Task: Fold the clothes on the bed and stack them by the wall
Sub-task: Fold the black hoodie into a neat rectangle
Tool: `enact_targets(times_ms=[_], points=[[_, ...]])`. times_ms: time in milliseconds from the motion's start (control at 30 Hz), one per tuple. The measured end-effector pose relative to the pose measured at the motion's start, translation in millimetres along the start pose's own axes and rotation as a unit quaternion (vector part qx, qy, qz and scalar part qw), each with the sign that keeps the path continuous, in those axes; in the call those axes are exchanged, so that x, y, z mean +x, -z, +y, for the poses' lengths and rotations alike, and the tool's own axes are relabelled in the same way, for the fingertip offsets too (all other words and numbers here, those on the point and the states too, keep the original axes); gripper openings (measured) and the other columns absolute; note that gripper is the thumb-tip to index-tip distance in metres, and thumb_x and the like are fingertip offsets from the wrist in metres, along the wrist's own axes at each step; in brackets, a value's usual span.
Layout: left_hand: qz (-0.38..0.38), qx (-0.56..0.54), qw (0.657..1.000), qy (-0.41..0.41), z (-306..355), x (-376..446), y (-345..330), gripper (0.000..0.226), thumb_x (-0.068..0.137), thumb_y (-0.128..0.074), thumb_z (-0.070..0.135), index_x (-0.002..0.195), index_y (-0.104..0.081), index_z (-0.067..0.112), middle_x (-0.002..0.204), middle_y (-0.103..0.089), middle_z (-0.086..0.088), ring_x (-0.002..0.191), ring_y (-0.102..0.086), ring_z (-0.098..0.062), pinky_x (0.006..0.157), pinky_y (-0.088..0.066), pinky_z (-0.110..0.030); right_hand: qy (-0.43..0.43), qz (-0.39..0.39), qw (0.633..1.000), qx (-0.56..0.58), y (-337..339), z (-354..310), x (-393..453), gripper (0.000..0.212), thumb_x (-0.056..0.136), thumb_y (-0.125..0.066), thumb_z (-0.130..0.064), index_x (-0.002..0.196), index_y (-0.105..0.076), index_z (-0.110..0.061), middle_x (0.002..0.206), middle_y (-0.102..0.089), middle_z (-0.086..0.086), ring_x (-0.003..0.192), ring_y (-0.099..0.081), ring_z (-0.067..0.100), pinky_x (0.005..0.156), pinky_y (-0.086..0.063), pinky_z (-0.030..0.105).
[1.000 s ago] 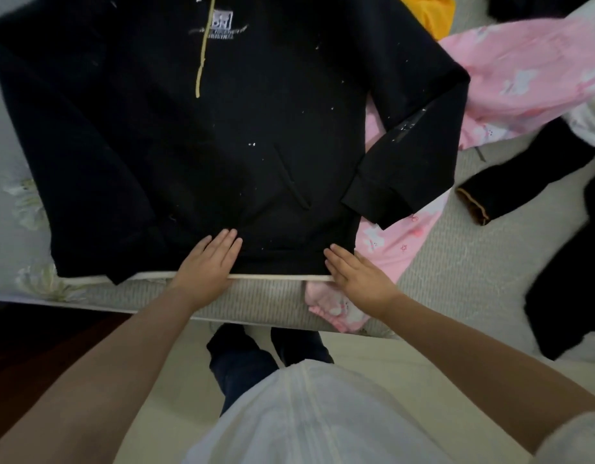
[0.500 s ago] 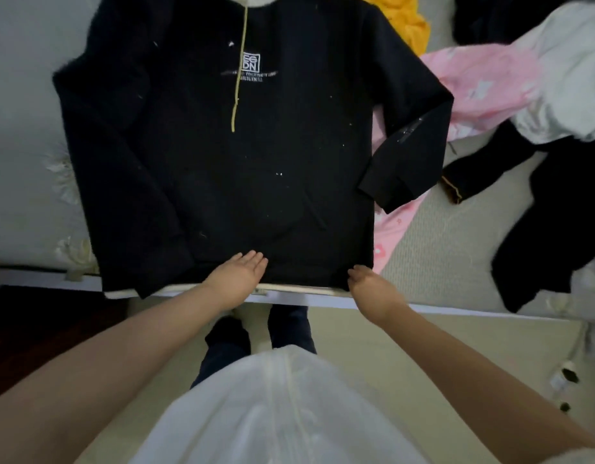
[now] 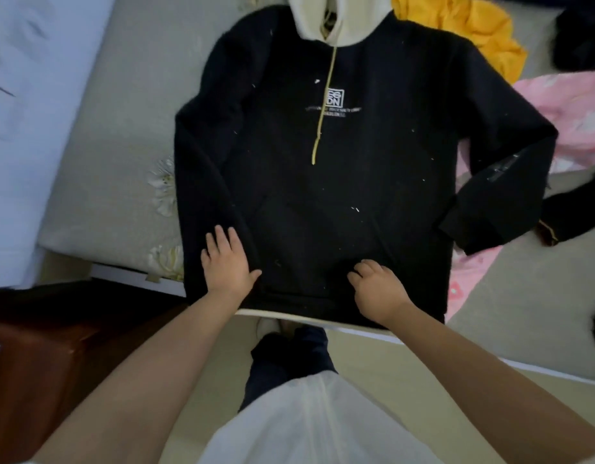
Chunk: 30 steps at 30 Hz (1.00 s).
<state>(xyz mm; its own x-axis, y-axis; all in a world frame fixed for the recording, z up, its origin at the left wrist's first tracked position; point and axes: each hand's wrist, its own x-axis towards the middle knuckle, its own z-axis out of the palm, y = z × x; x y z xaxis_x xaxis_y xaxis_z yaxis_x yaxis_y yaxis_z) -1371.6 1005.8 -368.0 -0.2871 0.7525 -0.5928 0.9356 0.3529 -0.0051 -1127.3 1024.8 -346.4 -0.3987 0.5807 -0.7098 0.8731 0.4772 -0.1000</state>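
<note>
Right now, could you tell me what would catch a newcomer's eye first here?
A black hoodie lies spread face up across the bed, cream hood at the far end. The left hand lies flat near its hem, and the right hand rests there with fingers curled. A yellow garment and pink clothing lie to the right.

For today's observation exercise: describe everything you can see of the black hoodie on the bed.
The black hoodie lies flat, front up, on the bed, its cream hood farthest away. It looks like thick fleece flecked with lint, with a yellow drawstring, white chest logo and front pocket. The left hand presses near the hem; the right hand rests there, fingers curled.
</note>
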Motion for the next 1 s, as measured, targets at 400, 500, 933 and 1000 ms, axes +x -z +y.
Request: enact_targets(times_ms=[400, 500, 933, 1000], points=[[0.083, -0.284, 0.951, 0.088, -58.0, 98.1, 76.0, 0.092, 0.082, -0.063, 0.04, 0.144, -0.009, -0.001, 0.148, -0.023, -0.022, 0.135, -0.027, -0.035, 0.108, -0.03, -0.044, 0.026, 0.085, 0.996, 0.017, 130.2, -58.5, 129.3, 0.051, 0.095, -0.037, -0.016, 0.145, -0.025, -0.013, 0.153, -0.021, 0.009, 0.143, -0.01, 0.026, 0.115, -0.011, 0.04], [0.071, -0.336, 0.938, 0.037, -67.8, 131.3, 89.9, 0.067, 0.088, -0.059, 0.032, 0.141, -0.027, 0.005, 0.138, -0.044, -0.017, 0.124, -0.044, -0.034, 0.099, -0.038, -0.042, -0.015, 0.092, 0.993, 0.077, 155.1, -82.4, 167.6, 0.049, 0.097, -0.038, -0.024, 0.143, -0.028, -0.012, 0.15, -0.027, 0.01, 0.141, -0.017, 0.027, 0.113, -0.019, 0.039], [-0.074, -0.521, 0.845, -0.092, -162.1, 194.4, 147.6, 0.015, 0.089, -0.055, 0.007, 0.077, -0.049, 0.013, 0.078, -0.057, -0.004, 0.081, -0.053, -0.019, 0.064, -0.043, -0.023, -0.039, -0.087, 0.935, 0.343, 152.0, -190.5, 183.9, 0.034, 0.089, -0.058, -0.019, 0.121, -0.057, -0.007, 0.117, -0.062, 0.009, 0.106, -0.058, 0.019, 0.078, -0.037, 0.014], [-0.068, -0.504, 0.855, -0.104, -165.3, 199.0, 153.0, 0.01, 0.09, -0.054, 0.009, 0.081, -0.051, 0.011, 0.083, -0.06, -0.007, 0.082, -0.055, -0.021, 0.068, -0.045, -0.024, -0.088, -0.075, 0.913, 0.39, 165.7, -171.5, 181.5, 0.027, 0.089, -0.058, -0.016, 0.114, -0.061, -0.007, 0.103, -0.063, 0.005, 0.092, -0.057, 0.014, 0.073, -0.037, 0.014]])
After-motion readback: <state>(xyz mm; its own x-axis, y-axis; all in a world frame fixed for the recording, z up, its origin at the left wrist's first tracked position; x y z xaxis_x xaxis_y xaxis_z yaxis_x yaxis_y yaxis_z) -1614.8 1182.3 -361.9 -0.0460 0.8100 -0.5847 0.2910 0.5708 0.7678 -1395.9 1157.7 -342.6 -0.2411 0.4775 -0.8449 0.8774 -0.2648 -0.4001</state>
